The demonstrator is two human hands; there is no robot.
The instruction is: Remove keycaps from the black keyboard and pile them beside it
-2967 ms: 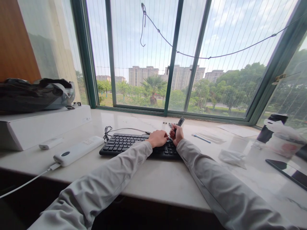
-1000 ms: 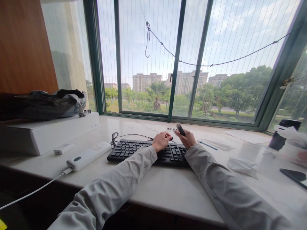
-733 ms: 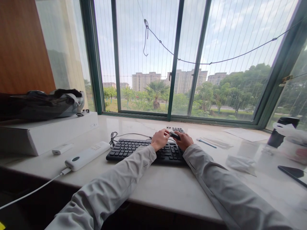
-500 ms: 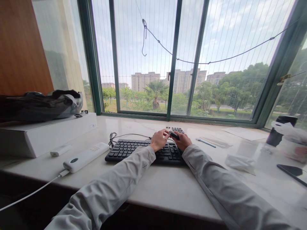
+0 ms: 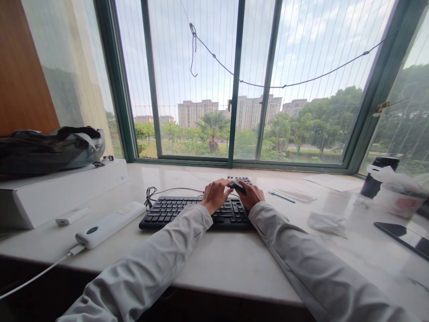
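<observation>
A black keyboard (image 5: 167, 211) lies on the white stone-like counter, its cable running behind it. Over its right half, my right hand (image 5: 252, 196) is closed around a small, dark, elongated object (image 5: 237, 186), whose kind I cannot make out. My left hand (image 5: 216, 195) meets the left end of that object, thumb and fingers bent together there; what exactly the fingertips grip is hidden. Just beyond the hands, several small black keys (image 5: 244, 180) are laid in rows on the counter. Grey sleeves cover both forearms, and part of the keyboard is hidden beneath the hands.
On the left are a white power bank (image 5: 109, 225) with a cable, a small white device (image 5: 72, 216), and a white box (image 5: 67, 192) bearing a dark bag (image 5: 50, 150). To the right lie a blue pen (image 5: 282, 197), a crumpled plastic wrapper (image 5: 326, 222), a phone (image 5: 404, 237) and a plastic bag (image 5: 398, 192).
The whole view has shifted slightly, so things appear a little further left. Both hands stay together at the dark object, with the left fingers slightly altered in pose.
</observation>
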